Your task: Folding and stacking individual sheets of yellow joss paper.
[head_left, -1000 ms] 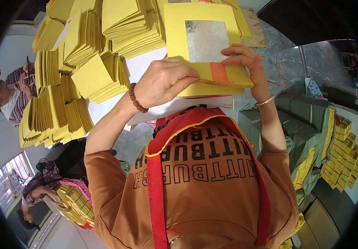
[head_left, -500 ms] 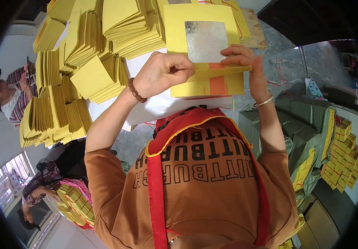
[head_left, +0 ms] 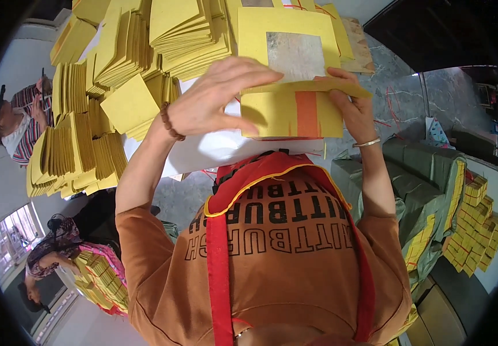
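Observation:
In front of me lies a pile of yellow paper sheets, the top one bearing a silver foil square. The near part of a yellow paper sheet is raised into a ridge across the pile, and an orange strip shows on the near side. My right hand pinches the ridge's right end, thumb on the near side and fingers behind. My left hand is open at the left end, fingers stretched over the far side and thumb apart near the pile's left edge.
Stacks of folded yellow paper crowd the table's left side, beside a white surface. Green covered bundles and tied yellow packs stand at right. Two people are at the left, one in a striped top.
My left hand has opened from a pinch and spread its fingers at the sheet's left end. My right fingers now grip the raised edge. The view has shifted slightly.

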`<state>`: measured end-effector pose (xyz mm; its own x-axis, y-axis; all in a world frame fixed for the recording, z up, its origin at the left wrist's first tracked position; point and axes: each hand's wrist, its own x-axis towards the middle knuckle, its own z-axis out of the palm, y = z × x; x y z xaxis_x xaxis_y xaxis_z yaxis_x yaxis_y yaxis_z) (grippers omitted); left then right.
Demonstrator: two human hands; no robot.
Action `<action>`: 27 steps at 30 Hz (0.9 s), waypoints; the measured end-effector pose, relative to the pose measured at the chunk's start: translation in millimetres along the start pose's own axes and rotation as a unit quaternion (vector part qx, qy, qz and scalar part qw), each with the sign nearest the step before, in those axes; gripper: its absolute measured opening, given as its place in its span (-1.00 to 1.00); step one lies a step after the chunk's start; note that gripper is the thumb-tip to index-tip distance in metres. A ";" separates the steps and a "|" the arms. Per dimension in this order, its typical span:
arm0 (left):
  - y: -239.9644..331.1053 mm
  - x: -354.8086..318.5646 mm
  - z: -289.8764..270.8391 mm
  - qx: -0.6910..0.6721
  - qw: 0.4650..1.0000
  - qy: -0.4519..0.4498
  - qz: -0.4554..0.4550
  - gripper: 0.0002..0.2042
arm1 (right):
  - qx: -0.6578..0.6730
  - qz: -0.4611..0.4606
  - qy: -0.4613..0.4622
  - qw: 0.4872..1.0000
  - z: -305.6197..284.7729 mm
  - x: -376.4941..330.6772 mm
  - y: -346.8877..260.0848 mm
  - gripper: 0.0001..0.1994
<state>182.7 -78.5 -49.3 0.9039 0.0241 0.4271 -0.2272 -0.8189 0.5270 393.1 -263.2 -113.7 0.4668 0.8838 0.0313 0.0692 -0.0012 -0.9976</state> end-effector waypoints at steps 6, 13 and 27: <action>2.9 -9.0 4.9 0.090 0.995 0.040 -0.002 -0.78 | -0.272 -0.287 -0.071 0.916 -10.7 7.2 -35.8 -0.82; 27.5 -29.3 8.3 0.011 0.999 -0.022 -0.046 -0.77 | -0.260 -0.263 -0.185 0.910 -11.1 -18.6 -52.1 -0.84; 0.2 7.3 5.8 -0.300 0.834 -0.023 -0.462 -0.64 | -0.035 -0.086 0.058 0.994 18.7 -4.6 -47.3 -0.49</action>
<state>191.3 -81.9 -50.3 0.8033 0.4535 -0.3860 0.4460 -0.0287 0.8946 371.3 -258.4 -67.8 0.5405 0.8143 0.2113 0.2160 0.1084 -0.9703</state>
